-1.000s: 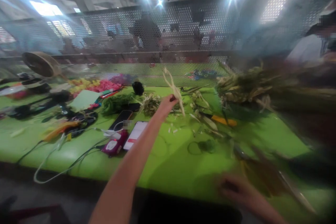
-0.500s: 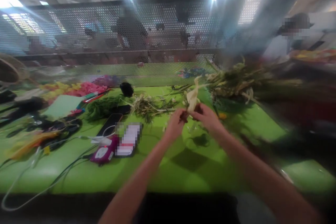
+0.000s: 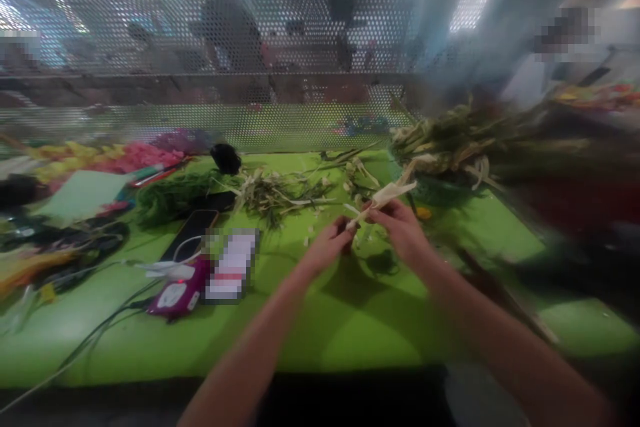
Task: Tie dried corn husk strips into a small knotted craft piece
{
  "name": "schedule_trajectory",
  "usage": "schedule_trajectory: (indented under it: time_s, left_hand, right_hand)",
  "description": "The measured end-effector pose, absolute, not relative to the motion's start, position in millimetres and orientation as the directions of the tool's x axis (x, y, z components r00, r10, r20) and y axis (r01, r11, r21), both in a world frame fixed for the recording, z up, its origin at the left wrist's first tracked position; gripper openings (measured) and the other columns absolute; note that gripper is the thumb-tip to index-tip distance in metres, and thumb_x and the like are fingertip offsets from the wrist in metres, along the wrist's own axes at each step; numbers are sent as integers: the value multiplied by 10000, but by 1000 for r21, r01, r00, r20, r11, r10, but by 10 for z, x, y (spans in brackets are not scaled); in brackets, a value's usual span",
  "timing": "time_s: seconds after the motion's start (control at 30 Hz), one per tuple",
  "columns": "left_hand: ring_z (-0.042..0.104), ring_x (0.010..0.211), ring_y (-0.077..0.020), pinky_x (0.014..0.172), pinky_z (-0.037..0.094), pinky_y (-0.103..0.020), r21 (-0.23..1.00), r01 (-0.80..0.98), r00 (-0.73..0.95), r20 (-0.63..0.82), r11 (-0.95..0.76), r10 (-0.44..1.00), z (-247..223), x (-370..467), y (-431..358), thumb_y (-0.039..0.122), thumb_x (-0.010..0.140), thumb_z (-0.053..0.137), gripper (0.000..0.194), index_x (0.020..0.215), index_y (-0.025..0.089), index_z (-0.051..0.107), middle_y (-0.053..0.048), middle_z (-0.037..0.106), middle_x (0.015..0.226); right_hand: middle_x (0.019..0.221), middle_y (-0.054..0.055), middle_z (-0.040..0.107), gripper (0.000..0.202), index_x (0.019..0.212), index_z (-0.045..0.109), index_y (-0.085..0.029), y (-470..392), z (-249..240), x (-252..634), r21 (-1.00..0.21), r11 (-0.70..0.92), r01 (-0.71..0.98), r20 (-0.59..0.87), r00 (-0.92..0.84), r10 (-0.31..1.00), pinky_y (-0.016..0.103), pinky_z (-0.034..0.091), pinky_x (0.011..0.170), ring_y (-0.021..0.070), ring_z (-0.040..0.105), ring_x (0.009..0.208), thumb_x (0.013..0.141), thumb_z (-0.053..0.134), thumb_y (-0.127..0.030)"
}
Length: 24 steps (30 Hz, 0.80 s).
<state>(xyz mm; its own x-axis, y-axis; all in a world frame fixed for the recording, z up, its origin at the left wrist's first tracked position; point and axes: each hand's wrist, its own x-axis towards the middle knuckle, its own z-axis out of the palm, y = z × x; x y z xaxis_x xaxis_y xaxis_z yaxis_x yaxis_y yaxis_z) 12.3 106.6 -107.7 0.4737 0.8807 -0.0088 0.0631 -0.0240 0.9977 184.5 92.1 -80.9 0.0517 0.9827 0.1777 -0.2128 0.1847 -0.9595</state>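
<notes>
A pale, dried plant piece (image 3: pixel 391 193) with a broad, husk-like end slants up to the right between my hands. My left hand (image 3: pixel 333 240) pinches its narrow lower-left end. My right hand (image 3: pixel 400 223) grips it nearer the broad end, fingers closed. Behind my hands, dried stalks and trimmings (image 3: pixel 275 195) lie loose on the green tabletop (image 3: pixel 300 340), and small pale scraps lie around my fingertips. A large bundle of dried stalks (image 3: pixel 450 137) rests in a greenish container at the right back.
On the left are a phone (image 3: pixel 233 265), a magenta device (image 3: pixel 181 290) with cables, green fibres (image 3: pixel 173 197), a pale green sheet (image 3: pixel 85 193) and pink and yellow flowers (image 3: pixel 145 157). A perforated screen (image 3: pixel 300 120) stands behind; people show beyond it.
The pale piece has tipped from nearly upright to slanting right. My hands have shifted slightly around it, both still holding. The camera view has moved, so the table items on the left appear further left.
</notes>
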Motion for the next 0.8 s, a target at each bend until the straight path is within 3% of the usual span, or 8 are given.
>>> schedule_trajectory:
  time_s: [0.17,0.27,0.4,0.57,0.8]
  left_hand:
    - [409,484,-78,477,336,-216,999,35,422,4,-20,906,-1098,172,1056,542,867,545,351,864,193,502,60,435,581]
    - [313,466,-56,437,247,-203,995,-103,398,25,17,917,-1083,222,1025,558,848,571,376,823,196,472,74,352,585]
    - [266,455,-38,427,197,-196,938,-316,416,3,141,909,-1030,303,950,539,814,628,387,803,188,467,70,352,601]
    - [216,457,-24,424,148,-178,833,-438,540,-58,339,840,-893,340,821,458,756,726,380,782,174,474,84,274,583]
    - [193,421,-28,410,133,-213,812,-352,776,-24,465,630,-531,131,508,489,725,729,375,718,181,515,71,277,545]
  right_hand:
    - [919,19,681,299,951,683,-226,897,-838,1813,-961,85,-265,107,-69,992,301,500,780,144,608,763,753,757,-436]
    - [803,15,634,295,818,665,-208,869,-839,1772,-957,86,-277,116,-93,989,314,482,818,161,591,774,817,673,-503]
    - [701,-1,533,343,640,548,-210,825,-795,1714,-942,102,-319,146,-117,982,285,452,741,145,516,695,870,607,-457]
    - [595,-22,386,386,574,387,-214,735,-604,1743,-915,11,-402,88,-173,981,265,376,557,127,387,546,871,568,-383]
    - [507,-45,213,470,501,273,-231,526,-309,1916,-910,-185,-372,-33,-379,925,257,189,403,99,185,424,792,600,-402]
